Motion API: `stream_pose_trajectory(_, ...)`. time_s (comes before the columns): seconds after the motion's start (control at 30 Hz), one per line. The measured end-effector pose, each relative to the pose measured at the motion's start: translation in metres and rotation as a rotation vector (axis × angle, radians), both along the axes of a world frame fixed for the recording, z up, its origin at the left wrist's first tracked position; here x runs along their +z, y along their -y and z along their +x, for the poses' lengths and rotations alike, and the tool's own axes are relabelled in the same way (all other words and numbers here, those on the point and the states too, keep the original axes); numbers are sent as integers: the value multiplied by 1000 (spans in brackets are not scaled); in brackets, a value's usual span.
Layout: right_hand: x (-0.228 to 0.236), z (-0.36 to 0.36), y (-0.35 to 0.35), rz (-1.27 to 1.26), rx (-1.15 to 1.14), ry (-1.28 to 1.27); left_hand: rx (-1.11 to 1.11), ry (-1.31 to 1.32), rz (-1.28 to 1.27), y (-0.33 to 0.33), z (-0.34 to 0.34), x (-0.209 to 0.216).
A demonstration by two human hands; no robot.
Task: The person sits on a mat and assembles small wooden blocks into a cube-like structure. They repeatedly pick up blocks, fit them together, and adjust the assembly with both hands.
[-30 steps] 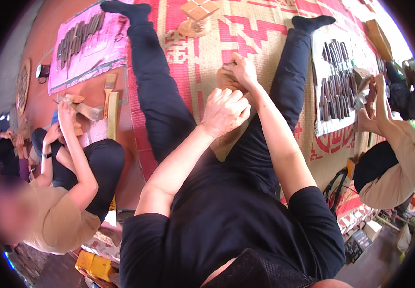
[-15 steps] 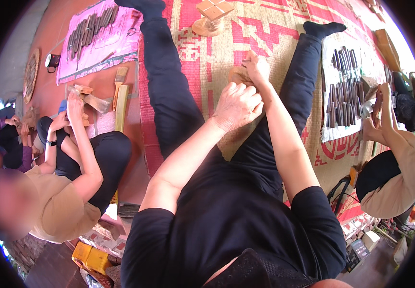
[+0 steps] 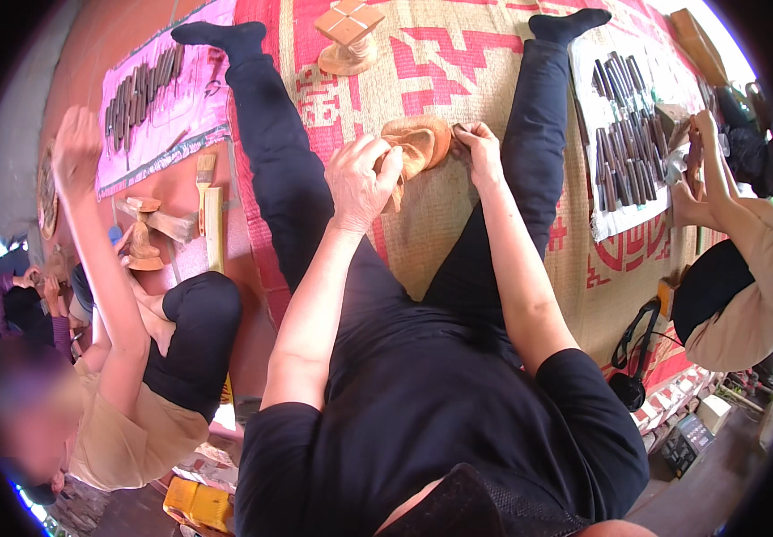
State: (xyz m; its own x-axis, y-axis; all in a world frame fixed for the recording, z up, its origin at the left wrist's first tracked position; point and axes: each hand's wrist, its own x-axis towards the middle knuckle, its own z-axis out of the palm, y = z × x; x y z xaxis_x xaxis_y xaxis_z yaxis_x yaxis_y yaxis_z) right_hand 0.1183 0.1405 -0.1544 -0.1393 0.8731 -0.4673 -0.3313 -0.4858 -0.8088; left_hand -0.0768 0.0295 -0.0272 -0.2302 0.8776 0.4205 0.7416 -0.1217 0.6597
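Note:
Between my legs, over the patterned mat (image 3: 386, 242), a light-brown carved wooden piece (image 3: 422, 148) with curved, rounded forms lies tilted on its side. My left hand (image 3: 361, 182) is closed around its left end, the thumb against the wood. At the other end my right hand (image 3: 479, 154) is pinched, its fingertips close to the wood. A small dark bit shows at those fingertips, too small to name. Farther off on the mat stands a wooden block on a round turned base (image 3: 348, 40).
Rows of carving tools lie on a pink cloth (image 3: 199, 112) at left and a white cloth (image 3: 606, 210) at right. A brush (image 3: 205, 170) and another wooden piece (image 3: 143, 246) are by a seated person (image 3: 136, 430) on the left. Another person (image 3: 744, 295) sits at right.
My hands have moved apart and the wooden piece now shows more fully between them. The person on the left has raised an arm; a wooden piece stands uncovered there.

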Motion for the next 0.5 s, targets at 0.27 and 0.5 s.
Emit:
stream_pose_trajectory(0.27, 3, 5, 1, -58, 81, 68, 179, 304, -254, -15, -6, 11)
stream_pose_trajectory(0.5, 0, 2, 3, -60, 113, 79, 287, 983, -334, -5, -30, -7)
